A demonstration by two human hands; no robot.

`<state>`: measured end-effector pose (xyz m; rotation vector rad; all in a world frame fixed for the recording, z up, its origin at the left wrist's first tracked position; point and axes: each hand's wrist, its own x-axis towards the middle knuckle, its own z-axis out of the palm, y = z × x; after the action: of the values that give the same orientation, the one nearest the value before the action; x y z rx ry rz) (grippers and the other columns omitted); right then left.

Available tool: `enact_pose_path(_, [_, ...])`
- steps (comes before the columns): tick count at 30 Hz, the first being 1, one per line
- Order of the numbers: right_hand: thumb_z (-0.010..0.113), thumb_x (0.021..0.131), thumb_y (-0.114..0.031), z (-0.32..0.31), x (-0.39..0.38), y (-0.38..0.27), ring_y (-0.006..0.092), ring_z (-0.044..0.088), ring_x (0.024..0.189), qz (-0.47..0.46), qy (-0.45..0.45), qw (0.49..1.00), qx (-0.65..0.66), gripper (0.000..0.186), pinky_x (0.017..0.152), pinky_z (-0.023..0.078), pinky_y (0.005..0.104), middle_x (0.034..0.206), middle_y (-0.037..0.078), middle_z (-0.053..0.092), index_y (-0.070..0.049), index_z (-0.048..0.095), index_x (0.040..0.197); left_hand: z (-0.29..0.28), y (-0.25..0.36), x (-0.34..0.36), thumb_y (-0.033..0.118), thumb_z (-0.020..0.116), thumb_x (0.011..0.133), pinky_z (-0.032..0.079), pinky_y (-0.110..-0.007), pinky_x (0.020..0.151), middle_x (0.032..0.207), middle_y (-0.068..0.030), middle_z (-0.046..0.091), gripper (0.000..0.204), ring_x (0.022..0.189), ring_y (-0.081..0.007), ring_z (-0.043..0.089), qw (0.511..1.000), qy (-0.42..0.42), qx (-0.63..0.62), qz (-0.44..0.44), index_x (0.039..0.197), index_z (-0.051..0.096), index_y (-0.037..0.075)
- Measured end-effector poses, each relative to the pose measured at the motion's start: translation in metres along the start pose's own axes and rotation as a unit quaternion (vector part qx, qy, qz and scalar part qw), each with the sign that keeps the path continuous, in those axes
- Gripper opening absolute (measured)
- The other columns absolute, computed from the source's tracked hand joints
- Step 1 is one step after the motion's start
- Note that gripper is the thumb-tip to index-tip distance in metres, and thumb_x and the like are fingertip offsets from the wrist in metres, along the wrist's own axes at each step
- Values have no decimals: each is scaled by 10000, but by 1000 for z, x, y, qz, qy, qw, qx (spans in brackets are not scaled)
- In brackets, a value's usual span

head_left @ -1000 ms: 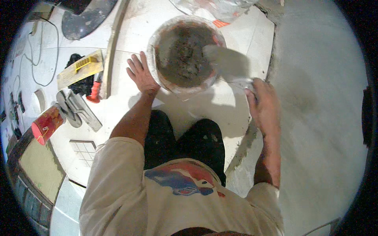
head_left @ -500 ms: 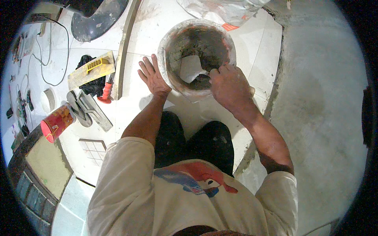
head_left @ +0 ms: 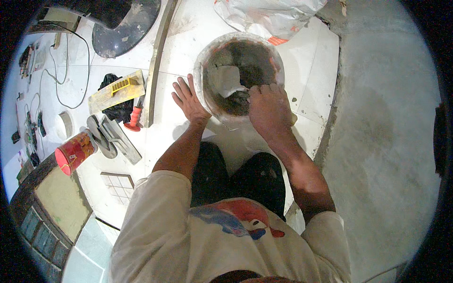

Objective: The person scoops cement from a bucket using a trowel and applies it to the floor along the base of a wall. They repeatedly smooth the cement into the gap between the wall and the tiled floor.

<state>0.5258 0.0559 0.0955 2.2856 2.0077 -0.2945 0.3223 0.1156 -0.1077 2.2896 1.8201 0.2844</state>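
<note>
Spreading its fingers wide, the left hand (head_left: 190,101) grips nothing; its heel looks to touch the outer left wall of the bucket (head_left: 200,70), palm side down by the white floor (head_left: 163,141). Bucket stands on that floor just ahead of the knees, mouth up; probably heavy with what's in it, wall likely stiff, rim crusted and gritty, so not very slippery. Best hold: rim or outer wall, one hand per side. Trowel (head_left: 224,80) sits inside the bucket, blade toward the left part of the mouth; should be light, thin and stiff with maybe slight flex, not fragile. Hold by the handle, not the blade, which may be slick with wet stuff. Mix (head_left: 252,73) is grey, uneven, looks thick and pasty; likely sticky, dragging on the blade. Right hand (head_left: 270,106) is closed around the trowel's handle, over the bucket's near-right rim, knuckles up. Hard to see, again left to right: left-hand palm faces away, so exact contact and pressure can't be told; bucket's base is hidden by its own rim and wall; blade edge merges with the mix, so depth unclear; handle is mostly covered by the right fist, thumb placement unclear; mix level under the fist is blocked too; bag (head_left: 278,19) beyond the bucket is cut off at the top.
</note>
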Motion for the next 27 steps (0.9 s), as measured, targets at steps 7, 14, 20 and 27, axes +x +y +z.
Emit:
enact_pose_path(7, [708,905,-213,-5,-28,5,388,637,933,51,17,990,134,232,834,493,522,925,189,663,-20,660,1023,6,-2,0,713,666,798,-54,-589,1259,1715,-213,54,1189,1587,-416,-6,1000,-9,28,6,1671,46,198])
enact_pose_path(14, [712,952,-227,9,-87,35,323,659,845,144,174,951,210,259,780,524,451,915,180,683,-2,661,1070,51,-37,-5,595,500,956,91,-601,1263,1731,-114,131,868,1587,-387,111,993,79,78,32,1642,238,132])
enact_pose_path(20, [710,954,-254,49,-157,113,190,567,724,421,99,843,320,282,649,485,361,801,129,640,-4,661,1074,33,-31,-5,579,559,936,126,-596,1252,1721,-102,151,836,1581,-392,121,993,95,38,61,1634,270,220])
enact_pose_path(27, [648,971,-222,155,-202,239,144,544,537,458,88,844,265,235,478,473,347,686,69,607,13,662,974,38,-31,-7,603,561,936,100,-579,1259,1721,-98,141,893,1588,-354,87,994,78,23,68,1645,221,180])
